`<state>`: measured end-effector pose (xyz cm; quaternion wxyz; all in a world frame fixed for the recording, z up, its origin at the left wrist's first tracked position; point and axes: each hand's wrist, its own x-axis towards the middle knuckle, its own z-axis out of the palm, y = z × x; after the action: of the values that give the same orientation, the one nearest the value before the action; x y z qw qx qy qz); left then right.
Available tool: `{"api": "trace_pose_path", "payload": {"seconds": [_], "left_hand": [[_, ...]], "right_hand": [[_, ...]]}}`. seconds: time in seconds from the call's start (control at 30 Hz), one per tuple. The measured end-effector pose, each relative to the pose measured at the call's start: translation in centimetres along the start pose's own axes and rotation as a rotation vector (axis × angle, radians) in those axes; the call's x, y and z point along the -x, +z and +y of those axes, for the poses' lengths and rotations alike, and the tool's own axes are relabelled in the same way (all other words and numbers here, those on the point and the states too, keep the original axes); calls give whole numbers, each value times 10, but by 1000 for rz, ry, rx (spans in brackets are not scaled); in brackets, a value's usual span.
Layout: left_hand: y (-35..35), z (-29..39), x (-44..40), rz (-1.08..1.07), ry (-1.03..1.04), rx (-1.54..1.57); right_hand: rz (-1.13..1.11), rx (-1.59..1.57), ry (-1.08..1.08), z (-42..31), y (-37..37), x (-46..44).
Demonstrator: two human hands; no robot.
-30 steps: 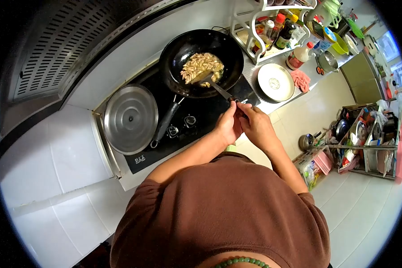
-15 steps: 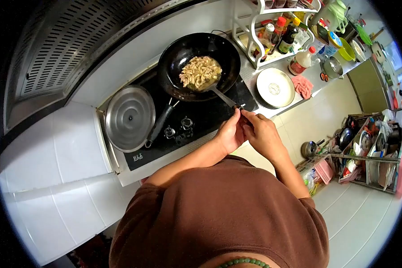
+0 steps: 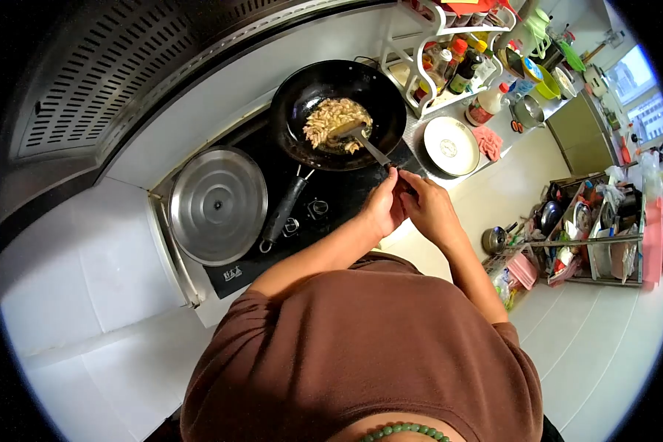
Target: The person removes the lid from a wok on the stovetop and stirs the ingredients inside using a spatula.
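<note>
Both of my hands are in front of me at the stove's near edge, closed around the dark handle of a spatula [image 3: 373, 152]. My left hand [image 3: 384, 206] has its thumb along the handle. Beside it, my right hand [image 3: 429, 209] wraps the handle's end, with some fingers hidden. The metal shaft leads into a black wok [image 3: 384, 110], where the blade touches and partly covers strips of pale, browned meat [image 3: 333, 118] in oily liquid. The wok's long black handle [image 3: 284, 210] points toward me, touched by neither hand.
A round metal lid [image 3: 217, 208] lies on the left of the black cooktop [image 3: 302, 234]. To the right are a white plate [image 3: 449, 147], a pink cloth [image 3: 488, 144] and a red-capped bottle [image 3: 486, 105]. A white rack [image 3: 418, 62] holds several bottles. The range hood [image 3: 103, 81] overhangs the upper left.
The spatula blade has gone deeper into the meat, pushing it leftward and spreading it. Both hands stay on the handle, slightly nearer the wok. The view has shifted slightly.
</note>
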<state>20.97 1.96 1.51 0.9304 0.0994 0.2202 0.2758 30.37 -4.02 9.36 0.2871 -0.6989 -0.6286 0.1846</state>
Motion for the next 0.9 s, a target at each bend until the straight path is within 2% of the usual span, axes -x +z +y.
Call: {"api": "trace_pose_path", "payload": {"seconds": [0.17,0.27,0.3,0.43,0.47,0.53,0.57,0.67,0.77,0.9], "left_hand": [[-4,4,1,102,-54,42],[12,10,1,133,-4,27],[13,12,-3,76,-25,7],[31,15,-20,-55,-16,31],[28,14,-34,-91,-6,32],[37,17,-47,-147,-18,32],[31,15,-66,-167,-18,49],[43,18,-87,-21,-32,69],[51,23,-97,-14,20,-4],[42,36,-124,40,15,45]], "right_hand": [[-130,132,32,-10,3,-6],[-116,62,24,-17,-8,-14],[-54,5,-59,-10,-9,-18],[-15,-130,138,9,-26,-34],[-32,-160,255,11,-32,-39],[-75,-388,426,9,-46,-54],[-15,-445,423,9,-45,-60],[-63,-616,496,23,-54,-83],[-139,-752,582,25,-62,-101],[-339,-874,656,58,-59,-140]]}}
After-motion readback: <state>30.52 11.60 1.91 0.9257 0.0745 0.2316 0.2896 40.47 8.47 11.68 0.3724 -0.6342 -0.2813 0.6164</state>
